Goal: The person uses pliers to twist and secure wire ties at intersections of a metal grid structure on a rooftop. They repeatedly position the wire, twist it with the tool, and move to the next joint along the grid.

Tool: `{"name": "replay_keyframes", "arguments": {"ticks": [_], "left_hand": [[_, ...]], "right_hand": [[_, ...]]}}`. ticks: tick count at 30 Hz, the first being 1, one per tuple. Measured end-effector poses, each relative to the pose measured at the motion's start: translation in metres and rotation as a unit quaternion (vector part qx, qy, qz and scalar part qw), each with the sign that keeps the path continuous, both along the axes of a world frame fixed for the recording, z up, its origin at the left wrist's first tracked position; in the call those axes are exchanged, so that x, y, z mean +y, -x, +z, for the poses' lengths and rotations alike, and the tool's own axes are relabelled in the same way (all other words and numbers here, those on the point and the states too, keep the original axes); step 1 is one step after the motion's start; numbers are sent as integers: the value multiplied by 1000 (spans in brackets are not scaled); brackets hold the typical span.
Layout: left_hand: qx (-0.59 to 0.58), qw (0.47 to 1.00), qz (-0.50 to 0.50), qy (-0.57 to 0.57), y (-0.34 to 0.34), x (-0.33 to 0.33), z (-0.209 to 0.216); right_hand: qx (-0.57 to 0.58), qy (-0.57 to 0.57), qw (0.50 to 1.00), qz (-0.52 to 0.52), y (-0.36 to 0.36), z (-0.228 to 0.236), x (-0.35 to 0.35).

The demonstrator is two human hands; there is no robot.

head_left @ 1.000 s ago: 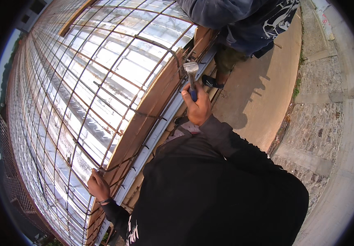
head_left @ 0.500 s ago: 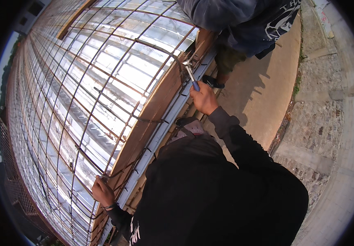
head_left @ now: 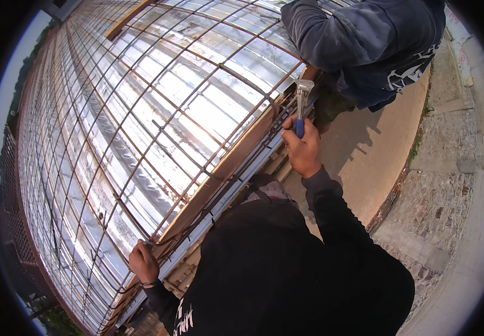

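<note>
My right hand (head_left: 303, 147) is wrapped around the blue grip of a claw hammer (head_left: 301, 103). Its metal head points away from me, above the outer edge of the deck. My left hand (head_left: 143, 263), nearer to me and to the left, is closed around the bent end of a steel rebar (head_left: 166, 241) by the wooden edge board (head_left: 236, 154). Part of that rebar is hidden by my fingers. Other bent rebar ends reach across the board along its length.
A tied rebar grid (head_left: 141, 120) lies over shiny corrugated metal decking (head_left: 197, 120). A co-worker in a dark sweatshirt (head_left: 359, 42) leans over the far edge. A wooden strip (head_left: 127, 19) lies on the grid. Below right are a tan ledge (head_left: 359, 162) and a stone-paved strip (head_left: 438, 196).
The hammer has been lifted off the edge, its head swinging upright and to the right. My left hand stays at the rebar end. The whole view has shifted slightly.
</note>
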State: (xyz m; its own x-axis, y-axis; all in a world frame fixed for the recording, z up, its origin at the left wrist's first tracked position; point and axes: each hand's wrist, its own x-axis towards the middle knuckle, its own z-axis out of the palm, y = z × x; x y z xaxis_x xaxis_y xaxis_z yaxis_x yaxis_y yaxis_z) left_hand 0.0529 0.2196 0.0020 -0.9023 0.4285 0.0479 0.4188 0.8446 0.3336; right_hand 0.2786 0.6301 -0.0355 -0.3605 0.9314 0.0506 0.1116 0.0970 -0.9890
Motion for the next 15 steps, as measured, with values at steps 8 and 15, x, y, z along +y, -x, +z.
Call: {"name": "replay_keyframes", "arguments": {"ticks": [8, 15], "left_hand": [[13, 999, -28, -21, 2, -5, -3], [42, 998, -15, -46, -3, 0, -2]], "right_hand": [[-278, -230, 877, 316, 127, 104, 58], [171, -324, 919, 145, 205, 123, 3]]}}
